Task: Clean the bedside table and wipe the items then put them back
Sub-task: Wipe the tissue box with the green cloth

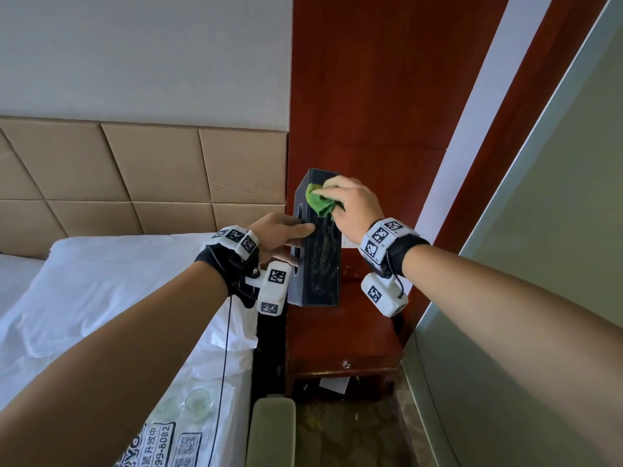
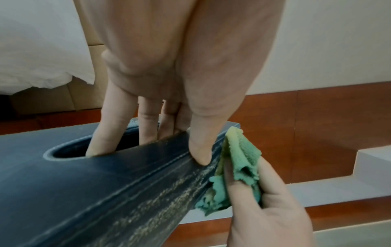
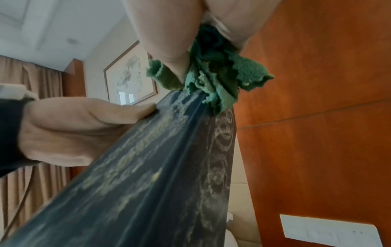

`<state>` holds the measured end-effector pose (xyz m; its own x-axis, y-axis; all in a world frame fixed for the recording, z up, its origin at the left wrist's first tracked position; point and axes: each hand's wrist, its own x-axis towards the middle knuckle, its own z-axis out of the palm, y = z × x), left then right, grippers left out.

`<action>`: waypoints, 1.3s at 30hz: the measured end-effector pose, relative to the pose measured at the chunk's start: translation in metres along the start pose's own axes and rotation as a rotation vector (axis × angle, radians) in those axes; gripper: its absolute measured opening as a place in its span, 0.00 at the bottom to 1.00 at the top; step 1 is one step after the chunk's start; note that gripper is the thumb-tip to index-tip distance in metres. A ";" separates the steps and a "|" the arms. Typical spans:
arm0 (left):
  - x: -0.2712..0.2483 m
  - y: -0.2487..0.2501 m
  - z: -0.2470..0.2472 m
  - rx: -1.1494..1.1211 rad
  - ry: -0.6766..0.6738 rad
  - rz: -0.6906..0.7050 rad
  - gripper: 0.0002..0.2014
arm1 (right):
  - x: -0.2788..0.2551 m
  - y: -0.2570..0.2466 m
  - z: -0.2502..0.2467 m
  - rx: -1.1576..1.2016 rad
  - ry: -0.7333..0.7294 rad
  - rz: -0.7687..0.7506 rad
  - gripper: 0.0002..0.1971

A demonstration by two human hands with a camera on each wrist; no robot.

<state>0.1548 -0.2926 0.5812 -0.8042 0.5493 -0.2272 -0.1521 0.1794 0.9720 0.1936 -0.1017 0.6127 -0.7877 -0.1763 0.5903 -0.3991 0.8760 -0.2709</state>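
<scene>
A long black tissue box (image 1: 320, 261) with gold patterning is held tilted above the red-brown bedside table (image 1: 340, 335). My left hand (image 1: 283, 235) grips it: the fingers reach into the oval opening (image 2: 88, 150) and the thumb lies on the patterned face (image 2: 201, 150). My right hand (image 1: 350, 207) holds a bunched green cloth (image 1: 320, 202) and presses it on the far end of that face. In the right wrist view the cloth (image 3: 213, 80) sits at the box's (image 3: 148, 175) upper end, with the left hand (image 3: 80, 127) at the box's edge.
A bed with white linen (image 1: 111, 298) lies to the left, with a glass ashtray (image 1: 199, 401) and a printed sheet (image 1: 165, 443) on it. A padded headboard (image 1: 141, 176) and wood wall panel (image 1: 371, 96) stand behind. A grey-green stool (image 1: 271, 429) sits by the table's drawer knob (image 1: 346, 364).
</scene>
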 end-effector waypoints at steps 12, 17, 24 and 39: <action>-0.008 0.003 0.001 0.016 -0.046 0.012 0.31 | 0.022 0.005 -0.029 0.036 0.109 0.103 0.26; -0.013 0.011 0.006 0.025 -0.070 0.044 0.22 | 0.025 0.004 -0.023 0.023 0.011 0.080 0.28; -0.015 0.013 -0.004 -0.087 0.013 0.059 0.19 | -0.003 -0.012 0.000 0.122 -0.042 0.012 0.26; -0.020 0.008 -0.013 -0.065 -0.038 0.065 0.20 | 0.009 -0.020 -0.006 0.826 0.204 0.685 0.10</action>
<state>0.1622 -0.3124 0.5947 -0.7913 0.5889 -0.1647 -0.1383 0.0901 0.9863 0.1970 -0.1180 0.6281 -0.9008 0.3779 0.2141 -0.1577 0.1748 -0.9719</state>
